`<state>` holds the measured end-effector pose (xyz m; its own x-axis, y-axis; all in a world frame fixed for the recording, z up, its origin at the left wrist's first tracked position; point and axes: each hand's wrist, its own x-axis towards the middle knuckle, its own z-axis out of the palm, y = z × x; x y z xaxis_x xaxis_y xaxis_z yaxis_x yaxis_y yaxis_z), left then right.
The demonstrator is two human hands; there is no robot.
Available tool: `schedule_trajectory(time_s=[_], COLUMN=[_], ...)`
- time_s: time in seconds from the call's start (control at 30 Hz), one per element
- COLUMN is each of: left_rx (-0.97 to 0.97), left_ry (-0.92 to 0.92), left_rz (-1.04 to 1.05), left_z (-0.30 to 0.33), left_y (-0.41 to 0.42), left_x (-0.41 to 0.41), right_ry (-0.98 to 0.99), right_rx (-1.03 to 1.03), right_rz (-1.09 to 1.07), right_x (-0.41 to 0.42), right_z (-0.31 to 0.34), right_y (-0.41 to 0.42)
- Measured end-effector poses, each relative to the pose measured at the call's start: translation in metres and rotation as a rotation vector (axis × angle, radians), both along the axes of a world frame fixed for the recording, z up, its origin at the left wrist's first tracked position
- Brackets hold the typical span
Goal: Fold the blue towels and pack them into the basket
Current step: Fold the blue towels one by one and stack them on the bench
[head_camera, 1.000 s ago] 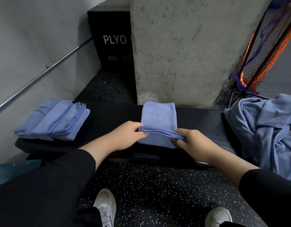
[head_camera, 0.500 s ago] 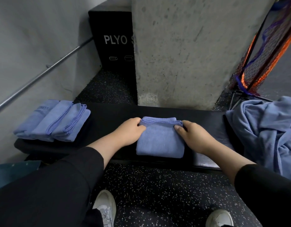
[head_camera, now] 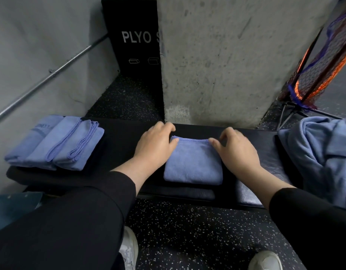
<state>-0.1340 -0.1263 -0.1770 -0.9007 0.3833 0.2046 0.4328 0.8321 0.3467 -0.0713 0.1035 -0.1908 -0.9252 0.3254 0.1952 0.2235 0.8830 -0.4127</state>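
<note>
A folded blue towel (head_camera: 193,162) lies flat on a black padded bench (head_camera: 121,141), framed by a person's two hands. The left hand (head_camera: 155,145) rests at its upper left corner, thumb touching the stitched edge, fingers loosely curved and gripping nothing; the right hand (head_camera: 236,149) mirrors it at the upper right corner, fingers arched, thumb tip on the hem. The cloth is soft, napped and square with rounded corners. Three folded towels (head_camera: 55,143) sit overlapping at the bench's left end; a crumpled heap of blue towels (head_camera: 322,152) lies at its right end.
</note>
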Motion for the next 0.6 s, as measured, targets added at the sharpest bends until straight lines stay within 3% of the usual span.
schedule_trajectory(time_s=[0.07,0.13,0.2,0.37,0.6], left_rx=[-0.029,-0.130,-0.256,-0.419,-0.409], left_ry=[0.151,0.169,0.074,-0.180,-0.255], left_rz=[-0.233,-0.378,-0.409,-0.343,-0.328], left_z=[0.001,-0.002,-0.010,-0.025,-0.025], left_y=[-0.004,-0.005,-0.005,-0.008,-0.007], left_x=[0.004,0.010,0.019,0.026,0.027], right_ry=[0.233,0.297,0.207,-0.384,-0.424], right_rx=[0.102,0.162,0.194,0.166,0.108], right_rz=[0.163,0.336,0.432,0.472,0.456], right_x=[0.002,0.008,0.016,0.024,0.021], right_z=[0.005,0.008,0.002,-0.020,-0.022], right_y=[-0.004,-0.012,-0.022,-0.018,-0.011])
